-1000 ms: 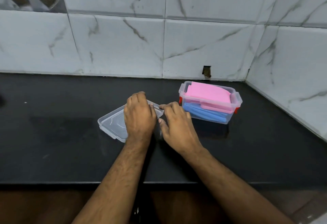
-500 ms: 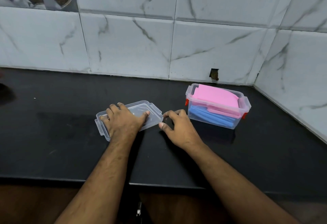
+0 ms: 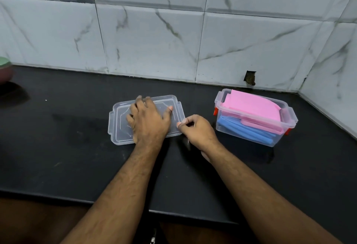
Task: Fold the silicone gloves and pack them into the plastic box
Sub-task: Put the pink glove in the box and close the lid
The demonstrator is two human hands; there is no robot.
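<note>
A clear plastic box (image 3: 289, 111) with red latches stands on the black counter at the right. Inside it a folded pink silicone glove (image 3: 253, 108) lies on top of a folded blue one (image 3: 249, 131). The box's clear lid (image 3: 119, 128) lies flat on the counter to its left. My left hand (image 3: 148, 120) rests palm down on the lid with fingers spread. My right hand (image 3: 197, 130) is curled at the lid's right edge, fingertips pinching that edge.
The black counter (image 3: 58, 147) meets marble-tiled walls at the back and right. A green and pink rounded object (image 3: 4, 69) sits at the far left edge. The counter's front edge runs below my forearms.
The lid was tilted up in both hands; it now lies flat. My left hand has flattened on top of it and my right hand has curled at its right edge.
</note>
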